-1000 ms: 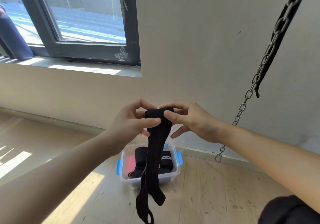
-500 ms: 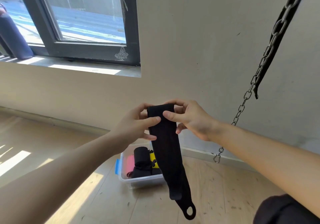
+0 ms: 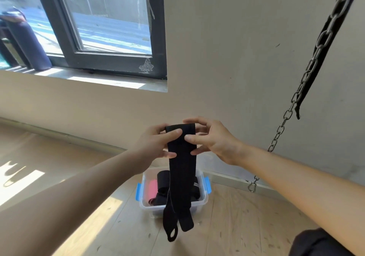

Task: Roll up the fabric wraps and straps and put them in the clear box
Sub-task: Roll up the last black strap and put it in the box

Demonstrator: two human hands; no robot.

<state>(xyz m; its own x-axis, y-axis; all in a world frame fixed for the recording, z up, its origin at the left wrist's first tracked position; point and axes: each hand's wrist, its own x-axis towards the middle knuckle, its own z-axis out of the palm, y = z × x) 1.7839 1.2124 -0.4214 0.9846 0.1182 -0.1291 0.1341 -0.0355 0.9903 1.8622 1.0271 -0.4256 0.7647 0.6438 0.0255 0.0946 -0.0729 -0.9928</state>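
While both hands hold it up in the head view, the black wrap hangs straight down, its looped end dangling in front of the clear box on the wooden floor. The left hand pinches the wrap's top, thumb in front and fingers behind; the right hand pinches it likewise. Rolled black wraps and a pink roll lie in the box. A chain hangs to the right.

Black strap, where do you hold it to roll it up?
Hold the strap at its flat top end, one hand from each side, as the left hand and right hand pinch it now, thumbs in front. It hangs straight down from there with its loop free, so rolling can probably start at the top.
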